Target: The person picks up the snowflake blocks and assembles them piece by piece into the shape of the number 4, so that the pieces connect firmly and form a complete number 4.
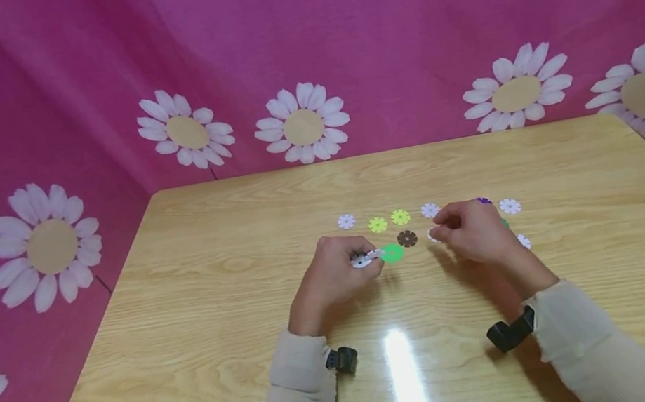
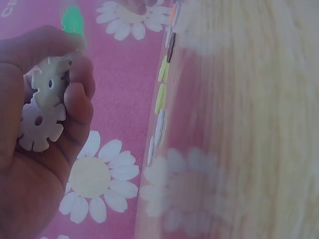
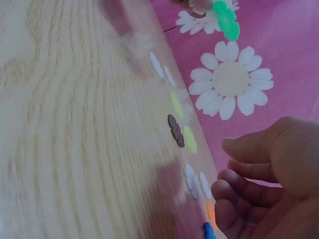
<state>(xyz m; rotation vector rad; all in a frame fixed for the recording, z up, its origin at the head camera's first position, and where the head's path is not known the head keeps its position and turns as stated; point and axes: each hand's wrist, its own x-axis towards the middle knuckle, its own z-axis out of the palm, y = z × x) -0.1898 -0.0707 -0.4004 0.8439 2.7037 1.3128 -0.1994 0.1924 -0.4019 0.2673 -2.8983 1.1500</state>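
Observation:
My left hand (image 1: 334, 270) pinches a short chain of interlocking plastic discs above the table. Two white discs (image 2: 42, 127) sit within its curled fingers, and a green disc (image 1: 392, 253) sticks out past the fingertips. Over the table hovers my right hand (image 1: 474, 229), its thumb apart from loosely bent fingers and nothing between them in the right wrist view (image 3: 269, 184). Just below its fingertips in the head view lies a white disc (image 1: 433, 235). Between the hands is a brown disc (image 1: 407, 239).
Two yellow discs (image 1: 400, 217) and more white discs (image 1: 346, 221) lie flat farther back on the wooden table (image 1: 209, 248). A purple disc (image 1: 483, 201) is partly hidden behind the right hand. Orange (image 3: 211, 215) and blue (image 3: 208, 230) discs show in the right wrist view. A pink flowered curtain (image 1: 385, 41) hangs behind.

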